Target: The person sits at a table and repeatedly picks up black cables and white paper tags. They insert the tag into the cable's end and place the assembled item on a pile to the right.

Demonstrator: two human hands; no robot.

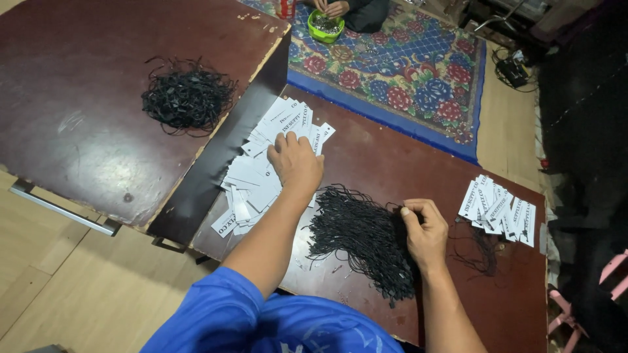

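Left hand [294,160] flat on the heap of white paper tags [261,173], fingers [288,140] together and pressed down on the top tags, more tags spilling out beyond and beneath the fingertips. Right hand [425,229] at the bundle of black strings [360,238], thumb and forefinger pinched on strands at its right edge, bundle fanning away left of the fingers. Second stack of tags [500,208] just right of that hand. Another tangle of black strings [186,97] well beyond the left fingers on the raised board [72,85].
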